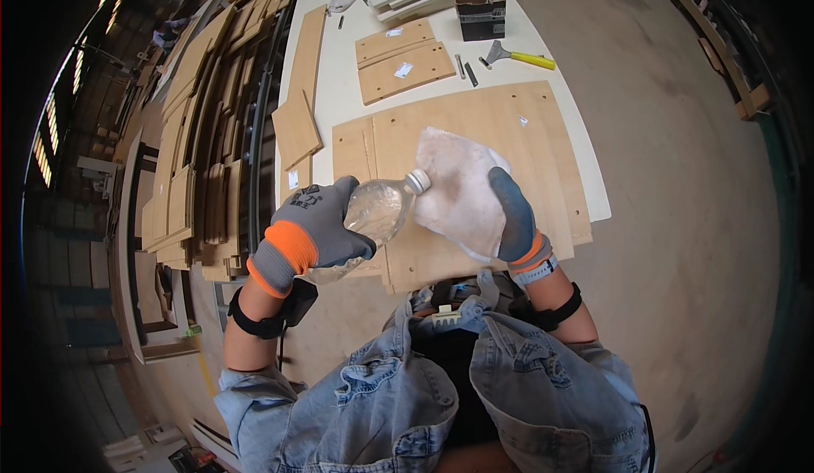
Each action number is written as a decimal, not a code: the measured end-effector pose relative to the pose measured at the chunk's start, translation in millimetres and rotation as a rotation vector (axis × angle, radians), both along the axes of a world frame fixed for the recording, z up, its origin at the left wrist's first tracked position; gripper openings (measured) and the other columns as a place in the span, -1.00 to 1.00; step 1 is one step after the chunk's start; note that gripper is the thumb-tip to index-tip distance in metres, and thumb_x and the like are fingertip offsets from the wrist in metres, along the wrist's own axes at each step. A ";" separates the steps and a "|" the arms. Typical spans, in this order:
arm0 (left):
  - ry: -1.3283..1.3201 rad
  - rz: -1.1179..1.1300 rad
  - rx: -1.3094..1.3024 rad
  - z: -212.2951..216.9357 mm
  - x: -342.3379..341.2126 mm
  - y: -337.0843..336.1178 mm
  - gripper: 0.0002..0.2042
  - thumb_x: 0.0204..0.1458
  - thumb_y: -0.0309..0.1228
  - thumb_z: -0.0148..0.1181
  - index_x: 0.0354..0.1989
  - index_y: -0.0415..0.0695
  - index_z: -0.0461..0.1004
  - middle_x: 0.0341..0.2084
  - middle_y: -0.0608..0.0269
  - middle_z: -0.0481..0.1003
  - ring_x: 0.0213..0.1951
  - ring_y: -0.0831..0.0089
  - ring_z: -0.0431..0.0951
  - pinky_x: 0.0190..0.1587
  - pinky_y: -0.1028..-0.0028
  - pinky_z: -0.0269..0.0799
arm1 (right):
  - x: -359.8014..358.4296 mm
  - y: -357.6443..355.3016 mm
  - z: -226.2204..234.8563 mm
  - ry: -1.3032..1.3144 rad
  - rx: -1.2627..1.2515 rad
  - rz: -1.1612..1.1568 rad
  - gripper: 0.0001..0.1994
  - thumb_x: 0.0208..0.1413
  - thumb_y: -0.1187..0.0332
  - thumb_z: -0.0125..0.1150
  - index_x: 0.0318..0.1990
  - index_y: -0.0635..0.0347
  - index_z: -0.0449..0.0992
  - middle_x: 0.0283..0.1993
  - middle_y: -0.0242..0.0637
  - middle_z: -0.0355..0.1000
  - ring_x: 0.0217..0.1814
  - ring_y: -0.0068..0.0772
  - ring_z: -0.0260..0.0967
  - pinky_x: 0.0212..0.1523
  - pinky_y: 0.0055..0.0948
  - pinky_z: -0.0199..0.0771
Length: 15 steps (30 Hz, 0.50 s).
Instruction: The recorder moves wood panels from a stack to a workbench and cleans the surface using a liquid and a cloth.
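Head view: left hand (315,229), in a grey glove with an orange cuff band, is closed around a clear plastic bottle (378,212). Bottle lies tilted across the grip: white cap (418,182) up and to the right of the fingers, lower end showing below the hand toward the lower left. Most of the body on the cap side is uncovered by the glove.

Right hand (514,217), similarly gloved, grips a pale cloth (458,191) by its right edge; the thumb side is hidden behind the fabric. Cloth spreads leftward from that hand, between the two hands, with a brownish smudge on its upper middle. Cap sits right at the cloth's left edge; contact cannot be told from this angle.

Both items are held above a large wooden panel (517,121) on a white-topped table (585,167). Beyond the panel: two smaller boards (405,74), side by side; a yellow-handled scraper (524,59) to their right; a dark open box (480,22) farther back. Stacked planks (182,159) stand left of the table.
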<state>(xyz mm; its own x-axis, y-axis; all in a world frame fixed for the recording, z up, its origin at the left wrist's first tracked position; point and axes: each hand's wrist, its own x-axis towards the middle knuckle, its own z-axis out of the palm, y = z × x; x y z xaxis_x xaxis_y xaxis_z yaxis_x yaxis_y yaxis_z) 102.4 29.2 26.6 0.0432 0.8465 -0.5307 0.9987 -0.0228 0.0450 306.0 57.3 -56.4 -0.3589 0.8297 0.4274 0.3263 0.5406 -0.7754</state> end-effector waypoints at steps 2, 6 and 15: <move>0.030 -0.026 -0.023 1.0 -1.0 -1.1 -0.19 -0.41 -0.07 0.38 0.08 -0.27 0.32 -0.29 -0.11 0.53 -0.21 0.05 0.56 -0.11 0.32 0.44 | -3.7 -0.4 -0.6 0.007 0.020 0.000 -0.84 -0.17 0.46 0.13 -0.36 0.23 0.37 -0.37 -0.05 0.34 -0.32 0.09 0.30 -0.33 -0.21 0.35; 0.002 -0.100 -0.015 -5.6 -1.1 -5.6 -0.25 -0.39 -0.07 0.37 0.03 -0.23 0.35 -0.29 -0.10 0.53 -0.21 0.04 0.55 -0.12 0.30 0.44 | -3.9 -7.4 -13.0 0.053 0.031 0.013 -0.80 -0.11 0.45 0.14 -0.27 0.23 0.42 -0.30 -0.08 0.39 -0.27 0.02 0.34 -0.25 -0.28 0.39; -0.054 -0.210 -0.205 -11.8 11.0 -11.2 -0.30 -0.37 -0.09 0.37 0.00 -0.17 0.36 -0.33 -0.09 0.53 -0.22 0.02 0.55 -0.15 0.27 0.44 | 8.9 -14.2 -154.6 0.750 -0.620 0.089 -0.33 -0.02 0.34 0.32 0.24 0.34 0.16 0.21 -0.08 0.26 0.22 -0.29 0.24 0.26 -0.35 0.18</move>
